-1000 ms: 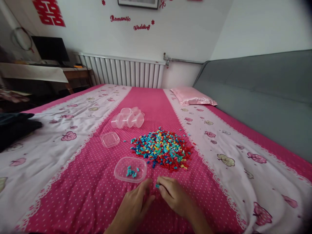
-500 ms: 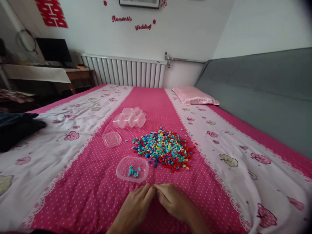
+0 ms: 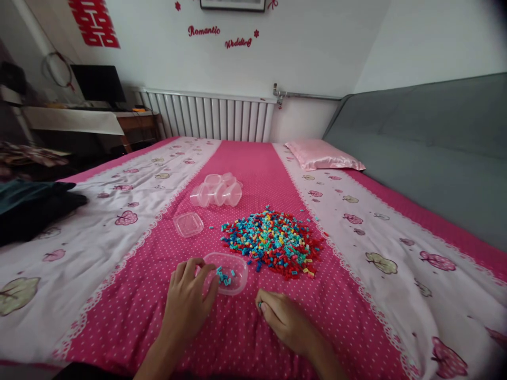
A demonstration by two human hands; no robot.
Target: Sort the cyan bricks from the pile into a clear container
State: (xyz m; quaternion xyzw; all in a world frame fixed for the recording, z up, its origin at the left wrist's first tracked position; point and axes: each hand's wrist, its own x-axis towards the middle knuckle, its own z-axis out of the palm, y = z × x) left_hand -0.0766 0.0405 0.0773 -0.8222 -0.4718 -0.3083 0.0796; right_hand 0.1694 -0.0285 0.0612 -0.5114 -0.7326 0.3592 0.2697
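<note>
Right fingers (image 3: pixel 270 297) are closed on a mostly hidden teal block (image 3: pixel 260 304), long axis and direction indeterminable; left fingers (image 3: pixel 204 271) parted at clear tub (image 3: pixel 238 264).

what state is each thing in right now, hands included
left hand: open, at the tub's left rim, contact unclear
right hand: closed
teal piece: in the right hand, mostly hidden
tub: uncovered, several teal pieces inside
brick pile: loose, colours mixed
clear containers: bunched together
pillow: lying flat
monitor: screen dark
</note>
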